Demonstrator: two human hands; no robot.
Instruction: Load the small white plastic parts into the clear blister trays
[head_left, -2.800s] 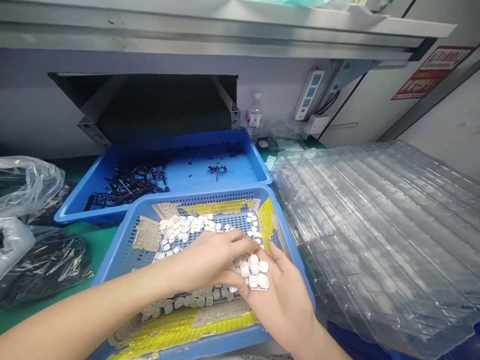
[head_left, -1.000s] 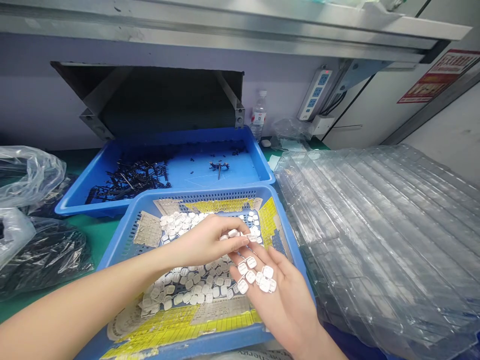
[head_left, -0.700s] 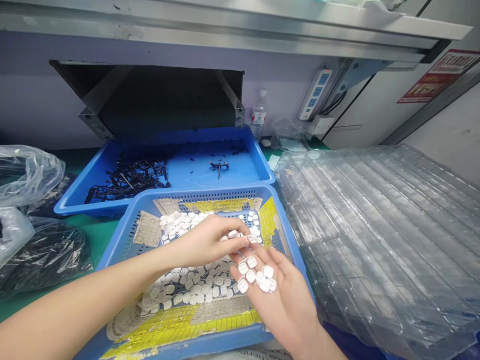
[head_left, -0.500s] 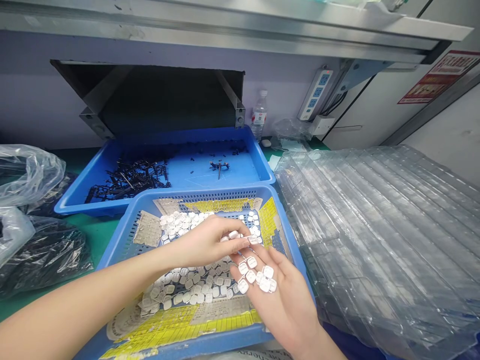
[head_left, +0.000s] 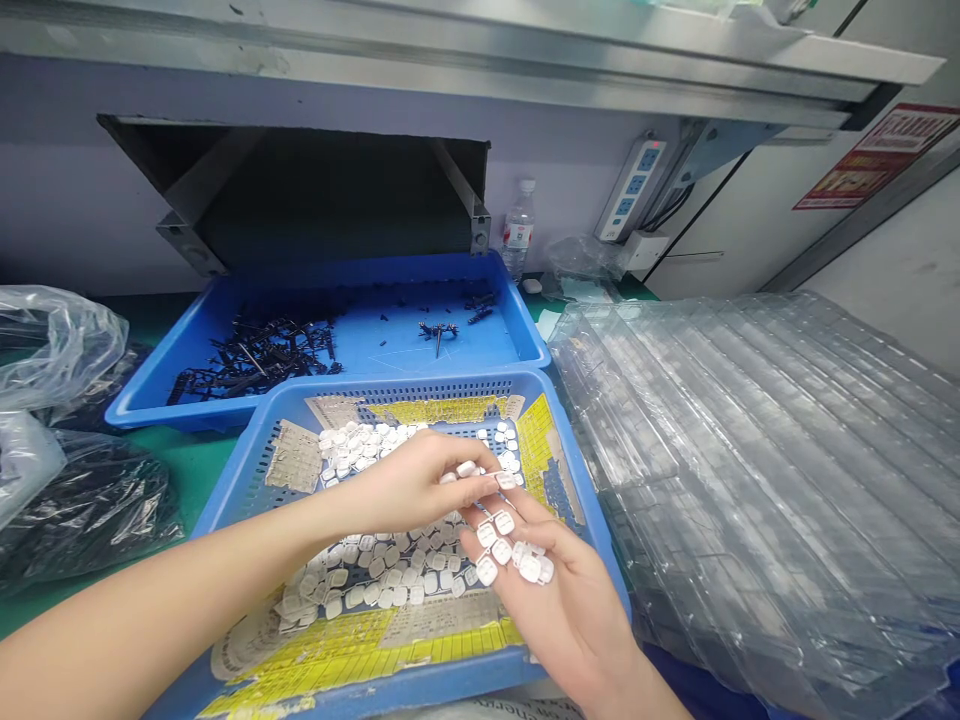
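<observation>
My left hand (head_left: 427,482) reaches over the blue basket (head_left: 585,500), thumb and fingers closed on a small white plastic piece (head_left: 507,481). More white pieces show in the curl of its fingers. Palm up beside it, my right hand (head_left: 559,610) cradles several square white pieces (head_left: 495,548), some joined by thin strips. Its fingers are partly bent, with the thumb leaning in over the pieces and the fingertips close to the left thumb. Beneath both hands, many loose white pieces (head_left: 390,570) lie in the basket; the hands hide part of the pile.
Behind the basket stands a blue tray (head_left: 367,345) with black plastic parts (head_left: 277,350). Stacked clear plastic trays (head_left: 750,460) fill the right side. Clear bags (head_left: 82,500) with dark contents lie at left. A water bottle (head_left: 517,230) and a power strip (head_left: 632,190) are at the back.
My right thumb has moved inward over the pieces on the palm. My left hand keeps its pinch. More black parts show at the back right of the blue tray.
</observation>
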